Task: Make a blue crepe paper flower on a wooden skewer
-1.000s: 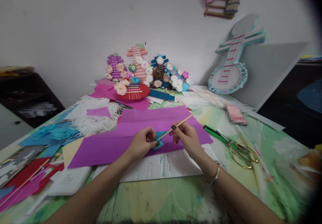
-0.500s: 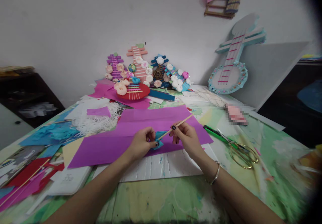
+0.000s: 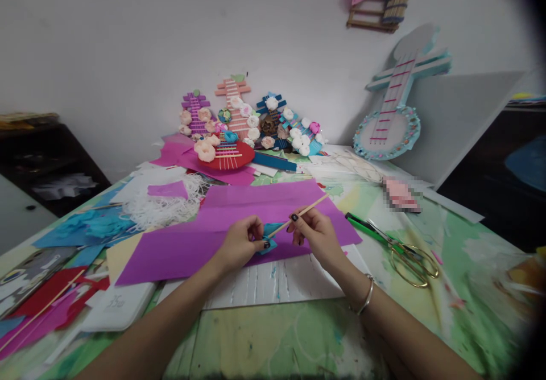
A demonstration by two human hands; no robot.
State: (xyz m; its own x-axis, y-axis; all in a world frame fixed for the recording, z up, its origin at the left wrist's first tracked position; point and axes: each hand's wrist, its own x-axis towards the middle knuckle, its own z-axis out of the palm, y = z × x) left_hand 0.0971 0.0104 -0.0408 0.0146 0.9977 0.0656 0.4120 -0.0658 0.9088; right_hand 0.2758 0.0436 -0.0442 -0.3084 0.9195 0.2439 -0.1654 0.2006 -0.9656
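Note:
Between finger and thumb, my left hand [image 3: 243,243] pinches a small piece of blue crepe paper [image 3: 269,244]. My right hand [image 3: 314,229] grips a thin wooden stick [image 3: 309,207] in its fingertips, slanting up to the right. The stick's lower end meets the blue paper at my left fingertips. Both hands are above a large purple paper sheet [image 3: 187,246], which lies over a white board [image 3: 281,282] marked with glue-like lines.
Gold-handled scissors [image 3: 413,263] and a green cutter [image 3: 365,227] lie to the right. White shredded paper [image 3: 157,206], blue crepe scraps [image 3: 91,226] and a white power bank [image 3: 119,306] are on the left. Flower-trimmed paper instruments [image 3: 234,110] stand at the back.

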